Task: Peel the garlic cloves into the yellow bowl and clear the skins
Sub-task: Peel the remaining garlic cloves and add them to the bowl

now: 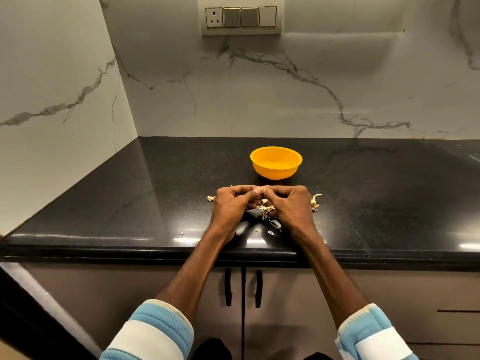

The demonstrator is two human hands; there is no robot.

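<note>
The left hand [230, 207] and right hand [292, 207], fingers curled, pinch what appears to be a garlic clove [258, 189] above loose skins [267, 211] on the dark surface [155, 193], the yellow bowl [275, 174] just beyond, slightly nearer the right.

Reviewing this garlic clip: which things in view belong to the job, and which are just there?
Job:
- left hand and right hand, fingertips pinched together on a garlic clove, mostly hidden
- yellow bowl, behind the hands
- loose skins on the black counter

Just there:
- switch panel on the wall
- cabinet handles below the counter
</note>
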